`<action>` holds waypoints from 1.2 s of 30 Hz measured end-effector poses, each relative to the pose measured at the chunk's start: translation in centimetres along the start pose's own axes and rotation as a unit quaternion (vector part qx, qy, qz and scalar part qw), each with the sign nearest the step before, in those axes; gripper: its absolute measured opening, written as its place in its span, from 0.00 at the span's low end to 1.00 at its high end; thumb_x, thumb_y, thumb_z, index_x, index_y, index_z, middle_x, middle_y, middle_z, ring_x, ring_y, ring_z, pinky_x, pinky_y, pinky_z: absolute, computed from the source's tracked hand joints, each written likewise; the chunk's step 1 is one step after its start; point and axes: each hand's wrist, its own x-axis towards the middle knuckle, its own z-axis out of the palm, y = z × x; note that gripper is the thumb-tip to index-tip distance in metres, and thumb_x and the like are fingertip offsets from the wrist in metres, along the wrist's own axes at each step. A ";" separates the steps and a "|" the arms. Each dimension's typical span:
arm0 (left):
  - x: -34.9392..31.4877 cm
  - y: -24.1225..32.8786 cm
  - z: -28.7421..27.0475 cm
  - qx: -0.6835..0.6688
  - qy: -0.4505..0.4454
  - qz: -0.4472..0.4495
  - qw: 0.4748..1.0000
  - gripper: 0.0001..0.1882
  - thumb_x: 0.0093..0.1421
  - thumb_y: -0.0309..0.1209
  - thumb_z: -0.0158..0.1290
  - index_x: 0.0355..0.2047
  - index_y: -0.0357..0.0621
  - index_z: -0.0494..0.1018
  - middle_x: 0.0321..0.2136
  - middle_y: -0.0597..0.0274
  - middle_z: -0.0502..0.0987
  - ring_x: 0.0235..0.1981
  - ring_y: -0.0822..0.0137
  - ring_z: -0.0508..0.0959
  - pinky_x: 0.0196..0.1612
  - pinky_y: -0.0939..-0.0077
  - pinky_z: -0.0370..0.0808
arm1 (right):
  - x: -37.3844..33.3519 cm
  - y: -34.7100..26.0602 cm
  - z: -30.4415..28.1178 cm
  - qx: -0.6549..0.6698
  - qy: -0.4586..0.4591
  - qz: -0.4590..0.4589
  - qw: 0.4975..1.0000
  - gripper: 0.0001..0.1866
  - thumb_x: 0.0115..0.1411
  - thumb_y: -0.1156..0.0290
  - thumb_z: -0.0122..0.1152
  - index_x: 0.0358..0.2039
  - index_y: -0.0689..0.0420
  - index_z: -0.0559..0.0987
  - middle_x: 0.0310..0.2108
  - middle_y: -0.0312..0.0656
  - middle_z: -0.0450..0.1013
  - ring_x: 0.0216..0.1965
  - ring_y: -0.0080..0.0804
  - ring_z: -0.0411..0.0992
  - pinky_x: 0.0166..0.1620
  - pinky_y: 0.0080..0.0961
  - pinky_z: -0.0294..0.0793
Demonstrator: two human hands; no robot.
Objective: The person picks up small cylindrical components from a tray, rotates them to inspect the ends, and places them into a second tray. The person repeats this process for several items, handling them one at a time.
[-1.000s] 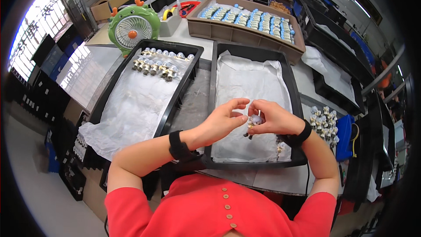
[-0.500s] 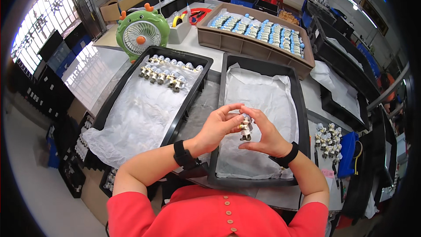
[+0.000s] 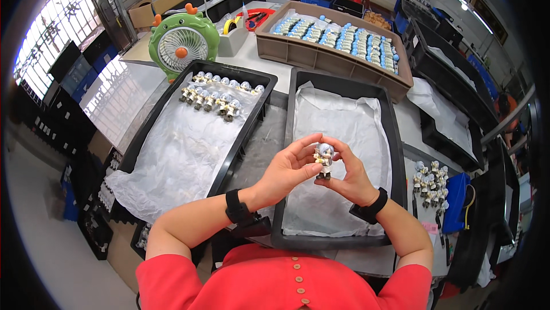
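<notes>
A small figurine [image 3: 324, 158] with pale blue-grey hair, a white outfit and dark boots stands upright between my two hands. My left hand [image 3: 292, 167] pinches it from the left, with the thumb across its front. On the other side my right hand [image 3: 350, 177] curls round it, fingers at the head and thumb by the boots. Both hands are over a black tray [image 3: 395, 167] lined with white paper. In the black tray [image 3: 134, 152] to the left, similar figurines [image 3: 212, 102] lie in two rows at the far end.
A brown crate [image 3: 298, 52] at the back holds many blue-and-white pieces. A green fan [image 3: 182, 46] and a tape dispenser [image 3: 232, 38] stand at the back left. More figurines [image 3: 431, 184] cluster at the right, beside a blue box [image 3: 456, 201]. Black trays [image 3: 452, 75] stack beyond.
The figurine has been raised a little and turned so that its face and hair show more fully. My right thumb has come in closer to its boots.
</notes>
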 end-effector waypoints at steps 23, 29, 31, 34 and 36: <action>0.1 0.0 -0.2 -0.038 0.019 -0.027 0.999 0.20 0.63 0.32 0.48 0.55 0.41 0.63 0.48 0.59 0.71 0.49 0.71 0.71 0.54 0.74 0.68 | -0.2 0.3 0.3 0.029 0.008 0.023 0.999 0.45 0.40 0.69 0.75 0.59 0.52 0.61 0.53 0.40 0.64 0.49 0.31 0.66 0.47 0.26 0.67; 0.1 -0.2 -0.5 -0.051 0.017 -0.025 0.998 0.20 0.65 0.33 0.45 0.56 0.42 0.63 0.49 0.61 0.71 0.49 0.71 0.71 0.54 0.74 0.69 | -0.2 0.2 0.2 0.044 0.008 0.025 0.999 0.44 0.42 0.70 0.74 0.59 0.52 0.61 0.54 0.40 0.64 0.50 0.31 0.66 0.47 0.26 0.67; 0.1 -0.2 -0.5 -0.046 0.018 -0.024 0.998 0.20 0.64 0.29 0.46 0.57 0.41 0.62 0.48 0.60 0.71 0.50 0.70 0.71 0.53 0.74 0.70 | -0.2 0.2 0.2 0.049 0.005 0.028 0.998 0.44 0.42 0.70 0.74 0.59 0.52 0.61 0.54 0.40 0.64 0.50 0.31 0.66 0.47 0.26 0.67; 0.0 -0.2 -0.1 0.009 0.014 0.005 1.000 0.23 0.61 0.25 0.50 0.57 0.41 0.62 0.48 0.60 0.71 0.49 0.71 0.71 0.52 0.76 0.70 | -0.2 0.2 0.1 0.035 0.002 0.023 0.999 0.44 0.42 0.70 0.73 0.59 0.51 0.61 0.55 0.39 0.64 0.51 0.31 0.66 0.47 0.26 0.66; -0.2 -0.2 0.0 0.023 0.012 0.024 0.999 0.25 0.59 0.23 0.52 0.57 0.40 0.62 0.47 0.59 0.71 0.48 0.72 0.71 0.52 0.76 0.70 | -0.2 -0.1 0.1 0.033 0.000 0.020 0.999 0.43 0.43 0.71 0.73 0.59 0.51 0.61 0.56 0.39 0.63 0.51 0.31 0.66 0.48 0.26 0.66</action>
